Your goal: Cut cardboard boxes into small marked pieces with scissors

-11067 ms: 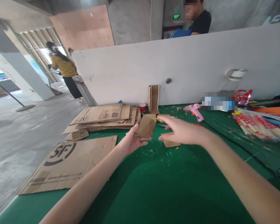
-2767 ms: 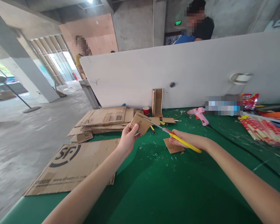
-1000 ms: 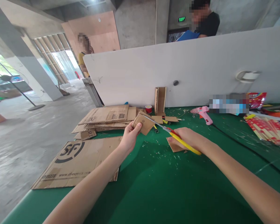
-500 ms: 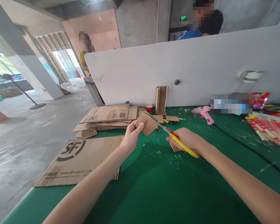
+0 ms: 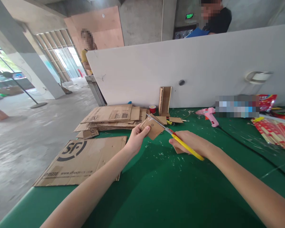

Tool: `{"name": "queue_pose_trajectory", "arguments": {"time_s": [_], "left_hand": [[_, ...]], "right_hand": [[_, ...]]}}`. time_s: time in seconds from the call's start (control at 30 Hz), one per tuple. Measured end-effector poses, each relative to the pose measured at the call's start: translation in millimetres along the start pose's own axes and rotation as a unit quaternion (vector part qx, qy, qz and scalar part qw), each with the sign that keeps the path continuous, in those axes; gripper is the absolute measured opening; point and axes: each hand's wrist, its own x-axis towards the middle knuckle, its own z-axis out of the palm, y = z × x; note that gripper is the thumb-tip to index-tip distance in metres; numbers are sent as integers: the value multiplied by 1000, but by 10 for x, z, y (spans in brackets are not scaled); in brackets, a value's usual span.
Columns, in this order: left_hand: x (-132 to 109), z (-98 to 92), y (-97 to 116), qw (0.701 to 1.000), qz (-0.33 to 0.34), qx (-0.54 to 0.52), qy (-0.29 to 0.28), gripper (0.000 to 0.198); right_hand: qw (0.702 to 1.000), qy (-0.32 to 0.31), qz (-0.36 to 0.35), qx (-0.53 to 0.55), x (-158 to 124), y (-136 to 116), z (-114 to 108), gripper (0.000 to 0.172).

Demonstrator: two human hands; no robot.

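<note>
My left hand [image 5: 136, 140] pinches a small brown cardboard piece [image 5: 154, 128] and holds it up above the green table [image 5: 156, 190]. My right hand [image 5: 191, 143] grips yellow-handled scissors [image 5: 180, 141]. Their blades reach along the upper edge of the cardboard piece. A small cardboard offcut [image 5: 178, 149] lies on the table, partly hidden under my right hand.
A large printed cardboard sheet [image 5: 78, 160] lies at the left, a stack of flattened cardboard [image 5: 111, 116] behind it. An upright cardboard channel [image 5: 165, 100], a red spool [image 5: 152, 109], a pink glue gun [image 5: 209, 114] and chopstick packets [image 5: 275, 131] sit by the white partition [image 5: 204, 63]. Two people stand beyond.
Eleven seconds ago my right hand was empty and reaching forward; now it holds the scissors against the cardboard piece. Over the last second both hands shifted slightly right, blades staying at the piece's edge.
</note>
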Motion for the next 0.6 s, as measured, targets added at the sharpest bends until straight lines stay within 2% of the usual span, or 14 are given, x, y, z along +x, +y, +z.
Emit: {"name": "queue_pose_trajectory", "arguments": {"time_s": [0.1,0.33,0.6], "left_hand": [[-14,26,22,1000,2,-7,8,33],[-14,25,100,1000,5,6,-3,32],[4,2,125,1000,11,2,-14,30]], "right_hand": [[999,37,20,-22,1,4,25,50],[991,106,6,-81,7,11,98,48],[995,100,7,-27,13,24,164,42]]}}
